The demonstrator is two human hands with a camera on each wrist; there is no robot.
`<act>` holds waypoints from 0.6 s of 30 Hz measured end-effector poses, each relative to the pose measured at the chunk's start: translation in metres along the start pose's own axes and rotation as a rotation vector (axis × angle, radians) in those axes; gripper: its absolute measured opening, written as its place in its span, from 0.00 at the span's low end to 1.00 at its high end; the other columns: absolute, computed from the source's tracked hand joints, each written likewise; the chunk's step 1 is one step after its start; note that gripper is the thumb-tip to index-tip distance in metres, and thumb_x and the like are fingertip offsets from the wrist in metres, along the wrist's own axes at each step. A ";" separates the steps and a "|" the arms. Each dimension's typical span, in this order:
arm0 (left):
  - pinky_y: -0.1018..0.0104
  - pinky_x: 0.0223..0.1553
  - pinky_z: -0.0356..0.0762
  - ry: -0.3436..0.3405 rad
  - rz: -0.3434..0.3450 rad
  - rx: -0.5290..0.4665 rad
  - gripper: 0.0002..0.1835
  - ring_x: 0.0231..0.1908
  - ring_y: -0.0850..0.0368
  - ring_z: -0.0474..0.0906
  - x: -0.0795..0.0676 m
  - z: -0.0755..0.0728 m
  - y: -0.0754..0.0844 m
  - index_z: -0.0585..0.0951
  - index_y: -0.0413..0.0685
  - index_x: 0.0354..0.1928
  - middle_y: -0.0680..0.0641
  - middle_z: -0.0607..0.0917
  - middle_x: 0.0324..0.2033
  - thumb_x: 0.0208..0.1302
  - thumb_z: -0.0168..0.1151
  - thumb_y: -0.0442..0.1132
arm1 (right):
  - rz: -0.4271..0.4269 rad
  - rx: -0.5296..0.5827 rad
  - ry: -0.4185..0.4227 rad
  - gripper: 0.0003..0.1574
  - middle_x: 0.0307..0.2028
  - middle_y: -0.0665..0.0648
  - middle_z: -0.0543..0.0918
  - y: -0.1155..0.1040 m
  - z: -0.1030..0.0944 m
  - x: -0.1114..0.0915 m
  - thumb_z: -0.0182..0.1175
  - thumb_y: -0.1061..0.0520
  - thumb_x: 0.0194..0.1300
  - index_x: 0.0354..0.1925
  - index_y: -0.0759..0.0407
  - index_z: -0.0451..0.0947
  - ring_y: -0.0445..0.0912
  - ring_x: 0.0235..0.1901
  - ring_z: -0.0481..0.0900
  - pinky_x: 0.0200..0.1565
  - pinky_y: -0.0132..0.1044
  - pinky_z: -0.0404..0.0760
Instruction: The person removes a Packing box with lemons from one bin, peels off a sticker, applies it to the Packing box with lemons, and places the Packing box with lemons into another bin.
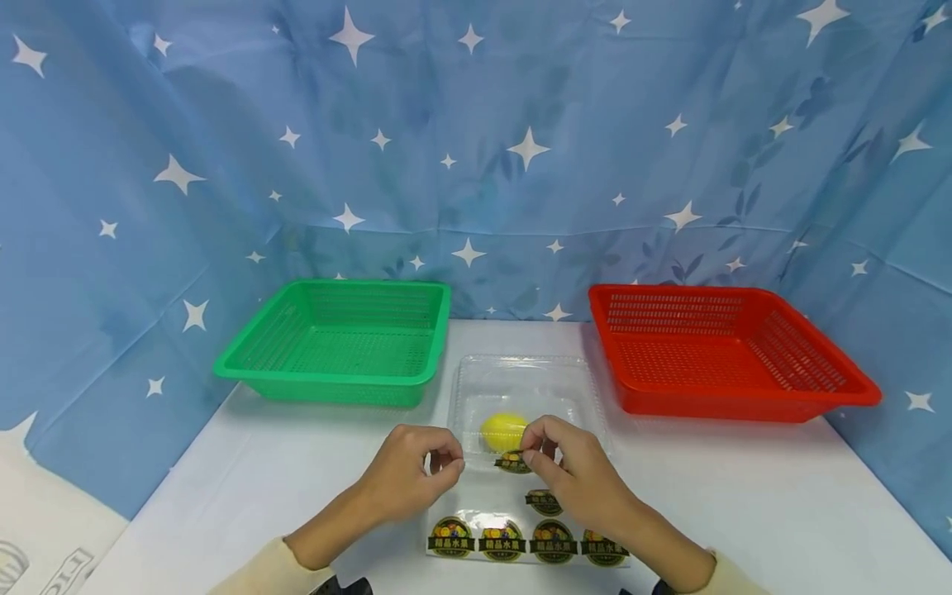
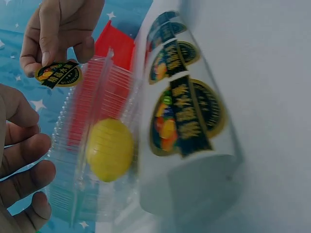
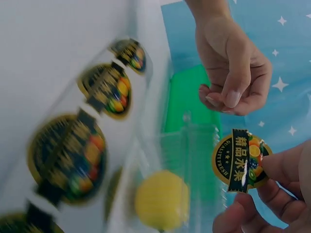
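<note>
I have my right fingers (image 3: 286, 166) clamped on one edge of the sticker (image 3: 241, 160), which hangs in the air by the near edge of the clear plastic box (image 1: 521, 382), its printed face clear of my grip. My left fingers (image 3: 238, 77) curl loosely, thumb close to fingertips, with nothing between them, just beside the box's near left corner. The yellow fruit (image 1: 503, 432) sits inside the box, beyond the sticker sheet (image 1: 476, 496) on the bench (image 1: 744, 496). To handle this well, I'd keep the pinch at the very rim, touch as little adhesive as possible, and stop the sticker curling; my free fingers could steady its opposite edge or brace the light box.
</note>
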State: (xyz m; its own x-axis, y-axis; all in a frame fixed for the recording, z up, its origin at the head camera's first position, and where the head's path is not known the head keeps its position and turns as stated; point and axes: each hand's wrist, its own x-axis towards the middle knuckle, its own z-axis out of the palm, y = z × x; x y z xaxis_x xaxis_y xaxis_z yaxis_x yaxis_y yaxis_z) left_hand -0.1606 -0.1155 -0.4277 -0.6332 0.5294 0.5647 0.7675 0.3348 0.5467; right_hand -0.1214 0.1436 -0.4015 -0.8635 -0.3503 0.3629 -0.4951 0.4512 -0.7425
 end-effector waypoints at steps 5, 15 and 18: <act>0.67 0.21 0.77 0.025 0.009 -0.029 0.07 0.24 0.71 0.74 0.023 0.000 0.005 0.84 0.50 0.28 0.60 0.83 0.22 0.56 0.65 0.29 | -0.047 -0.058 0.000 0.13 0.32 0.47 0.79 -0.001 -0.017 0.011 0.61 0.69 0.68 0.39 0.50 0.76 0.39 0.32 0.75 0.29 0.31 0.78; 0.67 0.29 0.78 -0.011 -0.093 -0.036 0.04 0.30 0.64 0.79 0.056 0.005 0.011 0.86 0.46 0.38 0.57 0.87 0.29 0.61 0.66 0.34 | -0.032 -0.102 -0.033 0.12 0.34 0.48 0.79 0.004 -0.031 0.031 0.61 0.70 0.68 0.40 0.53 0.75 0.42 0.33 0.76 0.33 0.34 0.81; 0.61 0.36 0.80 -0.032 -0.147 -0.023 0.06 0.34 0.59 0.81 0.063 0.010 0.012 0.86 0.47 0.40 0.57 0.87 0.31 0.62 0.68 0.35 | -0.014 -0.100 -0.026 0.12 0.34 0.48 0.80 0.009 -0.032 0.036 0.60 0.70 0.68 0.39 0.53 0.75 0.42 0.33 0.77 0.35 0.35 0.82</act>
State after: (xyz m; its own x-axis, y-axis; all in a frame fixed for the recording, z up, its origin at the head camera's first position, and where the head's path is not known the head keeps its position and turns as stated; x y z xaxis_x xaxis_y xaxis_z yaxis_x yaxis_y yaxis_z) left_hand -0.1899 -0.0703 -0.3916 -0.7346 0.5007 0.4579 0.6642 0.3925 0.6363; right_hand -0.1601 0.1615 -0.3767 -0.8541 -0.3778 0.3575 -0.5157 0.5250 -0.6771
